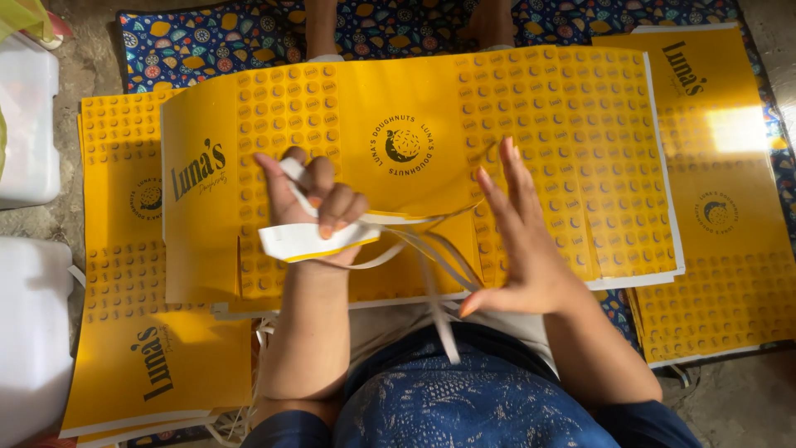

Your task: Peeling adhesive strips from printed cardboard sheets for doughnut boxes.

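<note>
Two hands worked: the left hand (311,207) and right hand (522,241). Three stacks of yellow printed sheets (414,99) lay around, plus two white tubs (29,124).

A: What's the big yellow printed sheet (414,158) made of?

B: Paper or thin card, smooth with a slight sheen, white on the underside. The stacked sheets (149,290) left of it look the same.

A: And the white strips (311,241) in the left hand (319,211)?

B: Thin matt paper, curling over that sheet.

A: Beyond it?

B: A patterned cloth mat (207,37), matt, on rough concrete floor (91,62). Left of the sheet, smooth white plastic containers (29,124).
</note>
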